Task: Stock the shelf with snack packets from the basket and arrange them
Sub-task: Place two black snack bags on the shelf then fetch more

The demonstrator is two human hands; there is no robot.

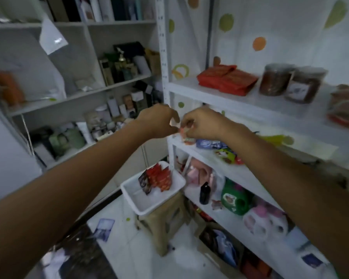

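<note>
**Both hands on one packet at the shelf's front-left corner**

Left hand and right hand meet knuckle to knuckle, fingers curled. Both pinch the same small snack packet between them. The frame is blurred, so I can't tell exactly where each finger sits.

The packet hangs right at the front-left corner of the middle shelf, bottom edge at or just above the board. A blue packet and a green packet lie just beside it, along the front edge.

The basket sits below on a stool, up against the shelf post. Red packets are upright in its far corner, so there's more to stock.

Risks, my read:
- The packet is very near the corner. Let go too early or off-square and it tips over the front edge to the floor or basket.
- The right forearm passes over the blue and green packets. Pulling back low could drag them off the front edge.
- The stool looks narrow, so a knock could dump the basket.
</note>
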